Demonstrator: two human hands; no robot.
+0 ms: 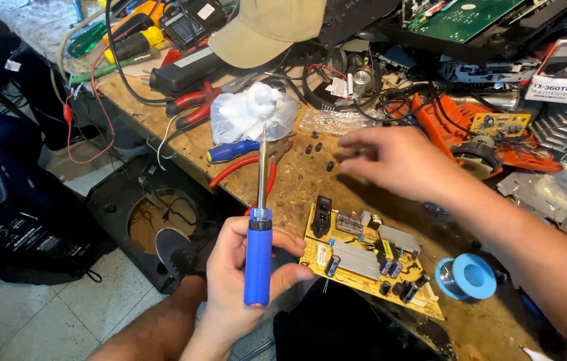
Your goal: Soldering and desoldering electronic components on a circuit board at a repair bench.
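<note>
My left hand (236, 281) grips a blue-handled soldering iron (258, 257), held upright with its metal tip pointing up. A yellow circuit board (363, 257) with capacitors and heat sinks lies on the wooden bench just right of that hand. My right hand (390, 160) is blurred, reaching left over the bench toward several small black components (320, 150) scattered beyond the board. Whether its fingers hold anything cannot be made out.
A blue spool of solder (467, 277) sits right of the board. A white plastic bag (253, 110), blue screwdriver (233, 151), red pliers (193, 103), tan cap (266, 30) and orange tool housing (477, 127) crowd the back. A speaker box (143, 214) stands on the floor below.
</note>
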